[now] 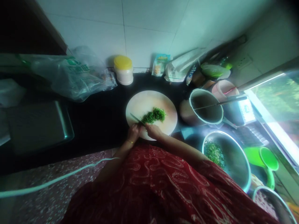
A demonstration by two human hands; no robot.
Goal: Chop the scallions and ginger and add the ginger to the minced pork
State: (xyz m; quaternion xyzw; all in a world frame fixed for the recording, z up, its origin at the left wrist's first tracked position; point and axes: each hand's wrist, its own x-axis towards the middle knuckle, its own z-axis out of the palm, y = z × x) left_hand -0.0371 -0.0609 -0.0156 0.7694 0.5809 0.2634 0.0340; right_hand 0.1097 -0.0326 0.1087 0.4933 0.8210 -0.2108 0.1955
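Left grip [133, 133] holds knife [136, 119] beside chopped greens [154, 115].

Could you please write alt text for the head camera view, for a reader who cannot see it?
Seen from above, a person chops green herbs on a round cutting board, the left hand closed on a knife and the right hand steadying the pile. Right of the board stand a pot and a steel bowl holding more greens, on a dark counter.
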